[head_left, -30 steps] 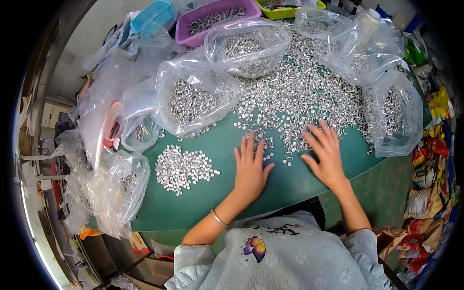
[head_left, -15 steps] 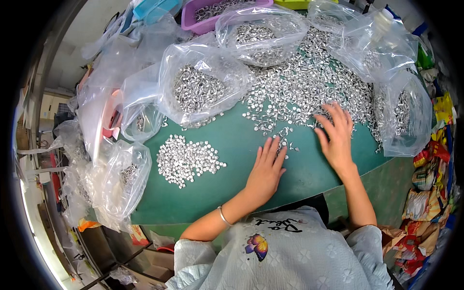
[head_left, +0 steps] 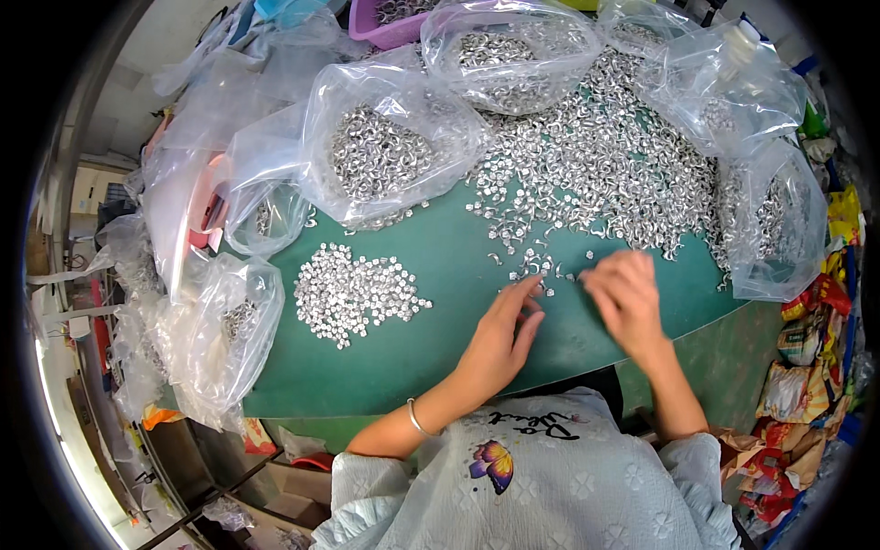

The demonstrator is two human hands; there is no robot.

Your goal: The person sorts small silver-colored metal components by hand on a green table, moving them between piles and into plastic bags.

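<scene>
- Two bare hands work over a green desk (head_left: 394, 371), close to its near edge.
- Left hand (head_left: 498, 346): fingers loosely bent, thumb apart from them, fingertips at the edge of a small cluster (head_left: 532, 264) of silvery metal pieces; it shows no grip on any.
- Right hand (head_left: 625, 301): raised a little to the right of that cluster, fingers curled inward and blurred; whether a piece is pinched in them, I cannot tell.
- Small metal pieces, many curved like hooks, lie in a broad spread (head_left: 605, 174) beyond both hands, thinning out toward the cluster.
- One separate pile (head_left: 353, 295) of small, compact silvery pieces sits on the desk left of the left hand, well apart from it.
- Behind the pile, an open clear bag (head_left: 449, 115) holds more metal pieces; another clear bag (head_left: 573, 50) with pieces stands behind it.
- At the spread's right side is a further clear bag (head_left: 793, 261), also with metal pieces inside.
- A purple tub (head_left: 390, 34) stands at the far side, partly cut off by the upper edge.
- Around the left wrist is a silver bangle (head_left: 414, 419).
</scene>
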